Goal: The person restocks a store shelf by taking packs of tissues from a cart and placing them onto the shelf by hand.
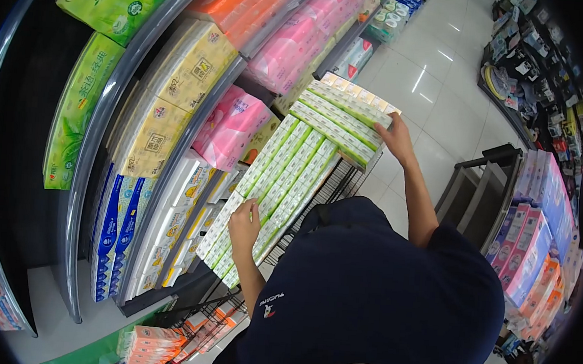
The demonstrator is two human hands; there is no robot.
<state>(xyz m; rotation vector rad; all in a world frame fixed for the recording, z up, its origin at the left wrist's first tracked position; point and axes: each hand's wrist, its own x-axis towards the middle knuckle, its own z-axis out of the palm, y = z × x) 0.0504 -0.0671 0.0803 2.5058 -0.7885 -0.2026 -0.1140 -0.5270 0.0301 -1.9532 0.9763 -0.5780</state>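
Note:
A wire cart (346, 186) is stacked with green-and-white tissue packs (286, 168) in long rows. More packs of the same kind lie crosswise on top at the far end (340, 121). My left hand (244, 226) rests on the near part of the stack, fingers partly bent and a little apart, with nothing visible in them. At the far right corner, my right hand (396, 139) closes around the end of a crosswise tissue pack. Its fingertips bend over the edge, and its palm side is hidden.
Shelves on the left carry yellow tissue packs (175, 99), pink packs (231, 127) and green packs (83, 110). A dark rack (477, 188) and stacked purple packs (538, 226) stand on the right. Tiled floor (441, 77) runs ahead between the shelves. Orange packs (151, 348) lie low behind the cart.

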